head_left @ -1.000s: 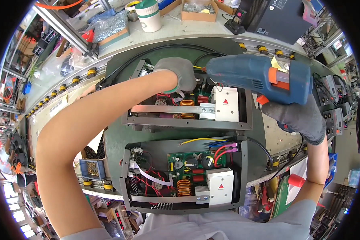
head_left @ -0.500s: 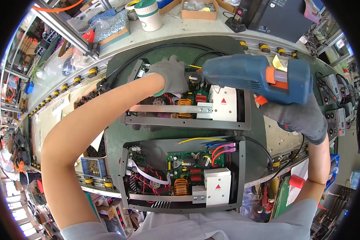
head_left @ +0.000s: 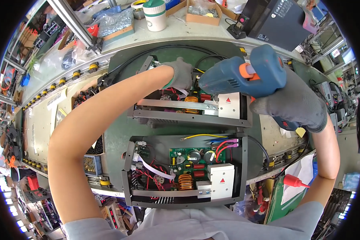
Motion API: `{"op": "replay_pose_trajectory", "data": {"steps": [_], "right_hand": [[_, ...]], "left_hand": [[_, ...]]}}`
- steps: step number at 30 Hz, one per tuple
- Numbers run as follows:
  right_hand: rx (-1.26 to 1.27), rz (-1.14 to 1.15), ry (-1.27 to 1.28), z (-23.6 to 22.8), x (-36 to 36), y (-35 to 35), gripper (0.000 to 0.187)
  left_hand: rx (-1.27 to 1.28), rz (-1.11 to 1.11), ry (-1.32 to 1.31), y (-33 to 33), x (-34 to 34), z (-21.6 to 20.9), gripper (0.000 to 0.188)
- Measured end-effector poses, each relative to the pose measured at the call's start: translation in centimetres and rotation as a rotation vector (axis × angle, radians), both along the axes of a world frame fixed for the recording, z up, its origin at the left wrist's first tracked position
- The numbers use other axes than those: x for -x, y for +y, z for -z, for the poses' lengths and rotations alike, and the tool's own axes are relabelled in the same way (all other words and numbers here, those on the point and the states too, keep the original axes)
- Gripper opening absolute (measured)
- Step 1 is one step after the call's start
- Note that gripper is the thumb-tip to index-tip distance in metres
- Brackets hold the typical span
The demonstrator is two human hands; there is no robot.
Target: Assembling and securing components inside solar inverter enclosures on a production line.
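My right hand [head_left: 296, 100], in a dark grey glove, is wrapped round the handle of a blue hot glue gun [head_left: 228, 76] with orange parts. The gun points left over the far power supply unit [head_left: 192, 118], an open metal case holding a circuit board, a copper coil and a white cover plate. My left hand [head_left: 182, 74], in a grey glove, reaches down into the left part of that case; its fingertips are hidden. Closer to me lies a second open unit [head_left: 184, 202] of the same kind, with red wires, a white ribbon cable and a yellow lead.
Both units rest on a green board [head_left: 114, 120] on a roller line. A blue bin [head_left: 93, 165] of small parts stands at the left. At the back are a white tub [head_left: 154, 18] and a cardboard box [head_left: 204, 15]. A red-tipped bottle [head_left: 293, 181] sits at right.
The glue gun has turned and come lower and left with my right hand. My left hand stays over the far case. The whole view has shifted slightly.
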State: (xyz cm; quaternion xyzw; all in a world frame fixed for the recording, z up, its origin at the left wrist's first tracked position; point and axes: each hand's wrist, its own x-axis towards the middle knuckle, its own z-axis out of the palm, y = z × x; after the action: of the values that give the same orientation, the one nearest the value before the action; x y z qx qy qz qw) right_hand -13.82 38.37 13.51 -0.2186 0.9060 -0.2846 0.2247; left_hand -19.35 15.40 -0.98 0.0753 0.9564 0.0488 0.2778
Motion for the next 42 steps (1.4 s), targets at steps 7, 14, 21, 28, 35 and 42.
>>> {"op": "replay_pose_trajectory", "data": {"steps": [7,14,21,28,35,42], "right_hand": [[-0.149,-0.086,0.031,-0.4,0.8,-3.3,0.029],[-0.424,-0.073,0.084,-0.6,0.7,-5.9,0.022],[-0.157,-0.170,0.173,-0.8,0.7,-4.6,0.031],[-0.127,-0.130,0.111,-0.5,0.9,-5.3,0.034],[-0.401,-0.170,0.040,-1.1,2.5,-6.3,0.046],[-0.411,-0.266,0.234,0.0,2.5,-6.5,0.035]], "left_hand": [[-0.020,0.194,-0.051,-0.8,0.8,-1.0,0.050],[-0.126,0.204,0.147,-1.6,0.2,-0.2,0.031],[-0.127,0.099,0.245,-1.5,-4.1,-2.4,0.025],[-0.169,0.058,0.285,-1.6,-5.0,-2.3,0.021],[-0.255,0.028,0.276,-1.5,-4.2,-1.7,0.023],[-0.276,0.006,0.241,-1.7,-3.8,-1.3,0.027]]}}
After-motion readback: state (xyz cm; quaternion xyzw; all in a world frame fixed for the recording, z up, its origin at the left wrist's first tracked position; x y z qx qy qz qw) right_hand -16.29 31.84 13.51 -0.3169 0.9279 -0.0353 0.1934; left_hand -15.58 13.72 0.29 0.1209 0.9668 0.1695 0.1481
